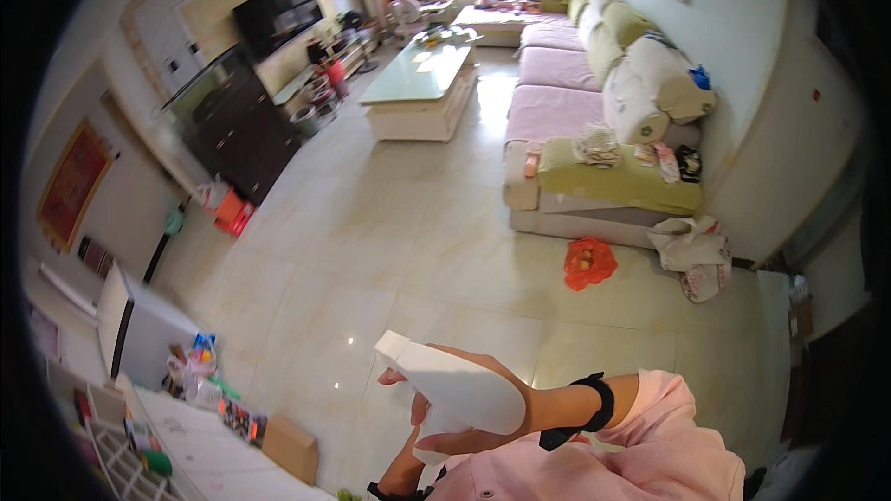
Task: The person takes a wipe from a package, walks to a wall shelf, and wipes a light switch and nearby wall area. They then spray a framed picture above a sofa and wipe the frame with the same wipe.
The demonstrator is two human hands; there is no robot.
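Low in the middle, my right hand [510, 380] is wrapped around a white spray bottle [455, 388]. Its squared nozzle points up and to the left, and a fingertip curls just under that nozzle. The wide back of the spray head rests against my palm. My left hand [408, 457] comes up from the lower edge close beneath the bottle. Its fingers are mostly hidden behind the bottle and my right hand, so their grip cannot be made out. Black bands circle both wrists, and a pink sleeve covers my right upper arm.
Glossy tiles [371, 232] cover the floor. An orange bag [589, 264] and a white bag [691, 255] lie before the pink and green sofa [557, 111]. A glass-topped coffee table [418, 79] stands farther off. At lower left are a white cabinet [186, 436] and a cardboard box [290, 448].
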